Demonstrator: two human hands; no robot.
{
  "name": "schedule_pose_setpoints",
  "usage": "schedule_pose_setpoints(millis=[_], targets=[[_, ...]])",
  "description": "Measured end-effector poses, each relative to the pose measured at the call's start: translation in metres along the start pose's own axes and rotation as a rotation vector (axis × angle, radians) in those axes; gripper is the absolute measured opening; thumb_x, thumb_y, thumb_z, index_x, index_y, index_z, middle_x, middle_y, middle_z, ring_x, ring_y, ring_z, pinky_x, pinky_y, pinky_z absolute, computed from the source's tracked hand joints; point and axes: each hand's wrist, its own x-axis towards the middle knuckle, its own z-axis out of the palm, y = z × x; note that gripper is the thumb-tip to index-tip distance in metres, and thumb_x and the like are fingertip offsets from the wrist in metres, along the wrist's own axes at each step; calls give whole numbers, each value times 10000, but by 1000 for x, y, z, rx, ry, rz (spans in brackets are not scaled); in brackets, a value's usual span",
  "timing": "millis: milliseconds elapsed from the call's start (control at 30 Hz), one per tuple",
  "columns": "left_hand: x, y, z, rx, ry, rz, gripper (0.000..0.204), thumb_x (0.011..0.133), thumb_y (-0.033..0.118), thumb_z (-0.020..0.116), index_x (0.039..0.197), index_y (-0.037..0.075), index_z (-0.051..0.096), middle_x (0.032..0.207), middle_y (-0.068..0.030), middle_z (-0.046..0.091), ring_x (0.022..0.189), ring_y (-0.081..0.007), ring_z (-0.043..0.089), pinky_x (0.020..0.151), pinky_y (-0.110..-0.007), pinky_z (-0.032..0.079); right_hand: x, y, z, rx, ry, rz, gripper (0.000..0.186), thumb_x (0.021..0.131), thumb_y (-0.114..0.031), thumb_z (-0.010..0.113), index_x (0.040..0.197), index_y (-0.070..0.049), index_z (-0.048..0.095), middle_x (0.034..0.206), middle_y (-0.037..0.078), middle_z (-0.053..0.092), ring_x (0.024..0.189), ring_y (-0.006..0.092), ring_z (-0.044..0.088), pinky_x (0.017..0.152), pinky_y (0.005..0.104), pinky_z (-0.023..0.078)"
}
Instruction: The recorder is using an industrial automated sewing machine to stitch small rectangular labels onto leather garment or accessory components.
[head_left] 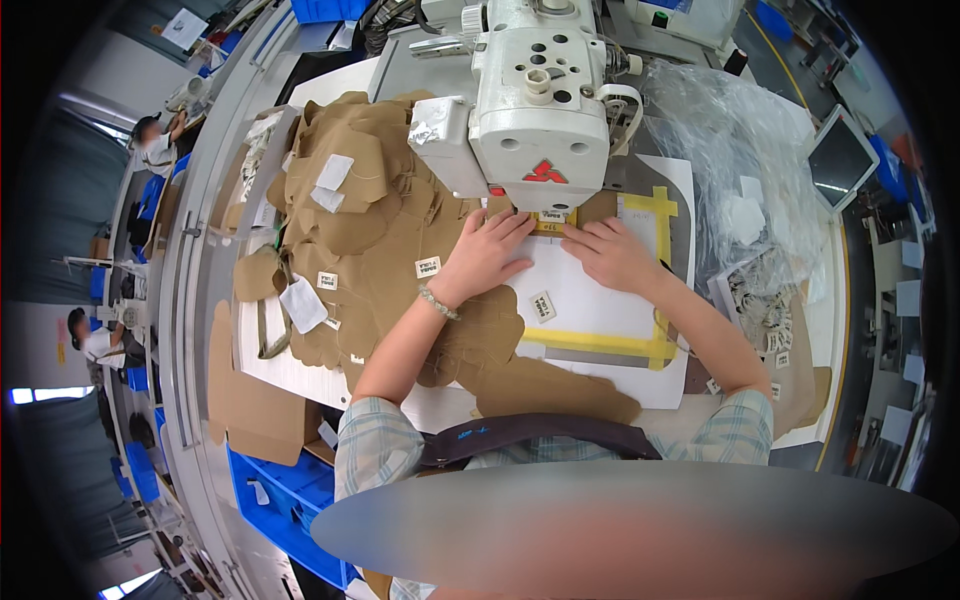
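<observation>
A white industrial sewing machine (540,110) stands in front of me. Just under its head lie a yellow strip (549,227) and a small white printed label (551,216), over brown fabric (598,207). From the left, my left hand (487,255) rests with outstretched fingers at the strip's left end. My right hand (612,258) lies on the other side, fingers extended and tips touching the strip's right end. Neither hand is wrapped round anything. The needle area is hidden by the machine head. Another white label (543,307) lies on the white sheet (585,305) below my hands.
Brown fabric pieces (345,225) are heaped on the left, with loose labels on them. Yellow tape (600,345) edges the white sheet. Clear plastic film (725,150) and a pile of labels (760,310) lie right. A blue bin (290,510) sits lower left. Other people work far left.
</observation>
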Motion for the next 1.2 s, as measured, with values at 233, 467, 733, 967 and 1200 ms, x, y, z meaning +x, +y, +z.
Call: schedule_pose_setpoints(millis=[233,467,733,967,1200], targets=[[5,-9,-1,13,4,63,495,864,348,659,1298,129,568,1328,-27,564,1197,-208,513,1085,-463,286,6,-4,8,68,39,3,285,775,-102,614,1058,-70,640,1240,57,632,1031,202,569,910,358,406],[21,-16,4,-113,-30,96,433,852,337,672,1247,167,618,1274,31,608,1160,-201,510,1018,-465,329,9,-1,11,149,68,84,233,828,-120,619,1051,-60,589,1233,71,620,1046,241,550,922,396,396],[32,-16,6,-115,-86,145,421,862,321,647,1260,193,600,1211,21,643,1160,-226,510,1012,-505,311,11,-3,4,167,4,124,249,836,-130,613,1069,-49,579,1242,83,610,1080,261,532,928,408,394],[33,-21,10,-98,-86,154,387,865,329,640,1227,194,607,1189,22,648,1126,-227,523,983,-491,334,12,-5,3,165,-6,137,243,837,-128,612,1065,-55,576,1247,77,610,1071,258,536,922,399,392],[19,-21,0,-156,-89,8,371,859,298,669,1217,206,642,1193,32,648,1108,-182,532,1007,-448,303,11,-5,9,153,14,121,212,840,-124,609,1041,-62,582,1263,66,609,1054,251,542,910,393,392]])
